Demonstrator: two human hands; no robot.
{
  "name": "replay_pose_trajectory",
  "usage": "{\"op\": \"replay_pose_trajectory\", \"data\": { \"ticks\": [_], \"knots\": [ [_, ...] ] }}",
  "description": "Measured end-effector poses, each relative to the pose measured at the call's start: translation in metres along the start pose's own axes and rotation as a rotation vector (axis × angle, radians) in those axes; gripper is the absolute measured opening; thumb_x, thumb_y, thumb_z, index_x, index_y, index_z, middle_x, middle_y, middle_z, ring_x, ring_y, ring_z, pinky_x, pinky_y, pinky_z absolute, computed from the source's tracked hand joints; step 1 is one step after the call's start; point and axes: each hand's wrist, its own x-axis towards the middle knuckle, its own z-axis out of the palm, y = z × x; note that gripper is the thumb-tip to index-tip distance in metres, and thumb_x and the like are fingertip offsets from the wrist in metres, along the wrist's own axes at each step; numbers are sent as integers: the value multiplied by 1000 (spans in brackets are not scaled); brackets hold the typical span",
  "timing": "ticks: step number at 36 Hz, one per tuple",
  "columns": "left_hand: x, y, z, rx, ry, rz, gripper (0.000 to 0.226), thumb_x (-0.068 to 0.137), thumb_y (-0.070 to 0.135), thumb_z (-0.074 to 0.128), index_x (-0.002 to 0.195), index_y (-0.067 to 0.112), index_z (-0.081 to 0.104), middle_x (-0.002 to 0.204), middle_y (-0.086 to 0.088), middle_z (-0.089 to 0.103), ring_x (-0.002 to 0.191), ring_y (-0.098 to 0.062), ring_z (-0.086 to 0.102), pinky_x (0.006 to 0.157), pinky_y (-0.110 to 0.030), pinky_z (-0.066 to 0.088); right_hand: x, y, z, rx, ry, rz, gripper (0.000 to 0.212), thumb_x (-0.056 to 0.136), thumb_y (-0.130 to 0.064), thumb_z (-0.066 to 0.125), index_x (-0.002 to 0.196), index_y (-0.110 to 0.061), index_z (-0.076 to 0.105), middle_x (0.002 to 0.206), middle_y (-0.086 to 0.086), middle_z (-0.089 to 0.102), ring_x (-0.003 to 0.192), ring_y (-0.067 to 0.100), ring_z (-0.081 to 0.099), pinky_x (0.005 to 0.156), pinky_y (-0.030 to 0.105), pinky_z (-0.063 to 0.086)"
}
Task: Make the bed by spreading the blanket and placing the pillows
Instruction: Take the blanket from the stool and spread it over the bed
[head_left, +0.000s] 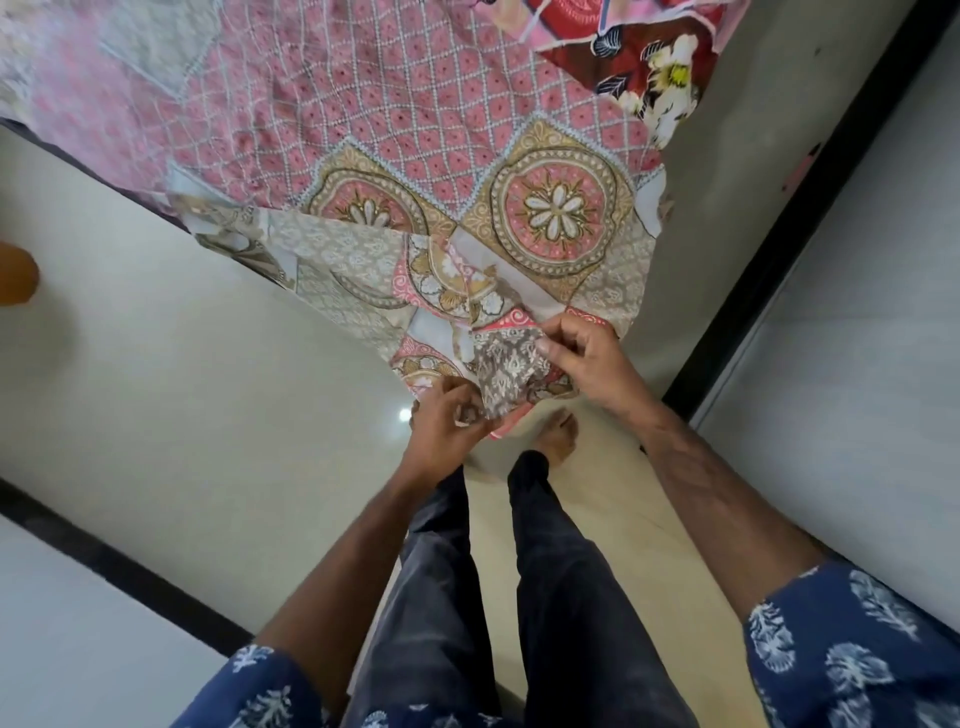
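Note:
A pink patterned blanket (395, 104) with gold medallions along its border covers the bed in the upper part of the head view. Its near corner hangs off the bed, folded and bunched above the floor. My left hand (447, 421) grips the lower tip of that corner. My right hand (582, 358) pinches the folded edge just above and to the right. A red floral cloth (644, 57), maybe a pillow or second cover, lies at the bed's top right corner.
I stand on a pale tiled floor (182, 364) at the bed's corner, my bare foot (558, 436) under the cloth. A black frame strip (800, 218) and a pale panel run along the right. An orange object (15, 275) shows at the left edge.

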Motion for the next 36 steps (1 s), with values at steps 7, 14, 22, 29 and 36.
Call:
{"op": "replay_pose_trajectory", "data": {
  "ticks": [7,14,22,29,36],
  "knots": [
    [-45,12,-4,436,-96,409,17,85,36,57,83,21,65,104,4,60,103,-20,55,84,-42,42,-28,-1,21,-404,-251,-34,55,96,-14,62,148,-18,44,141,4,52,122,10,48,104,30,37],
    [-88,23,15,446,-36,716,17,87,4,66,74,15,60,75,-1,62,72,-22,54,73,-33,45,-62,30,49,-913,-628,-203,95,83,-25,66,159,-37,10,169,-3,5,155,18,4,125,51,3],
    [-88,27,9,219,144,487,6,86,16,71,80,13,70,91,1,68,83,-19,62,72,-38,52,-86,42,57,-1007,-481,-335,80,94,-43,61,159,-30,16,168,-7,8,155,18,10,124,57,5],
    [-81,57,-21,163,354,218,35,76,47,69,103,26,66,120,2,57,110,-22,56,86,-46,48,-90,-17,42,-667,-362,-133,48,103,-37,50,149,-21,47,141,3,58,128,21,51,110,37,38],
    [-91,60,-75,330,209,-92,53,80,32,76,127,45,54,148,8,35,135,-25,35,96,-44,31,-99,-96,5,-612,-422,57,35,105,-21,50,137,-11,58,104,-6,69,95,-6,62,81,9,41]
  ]
}}
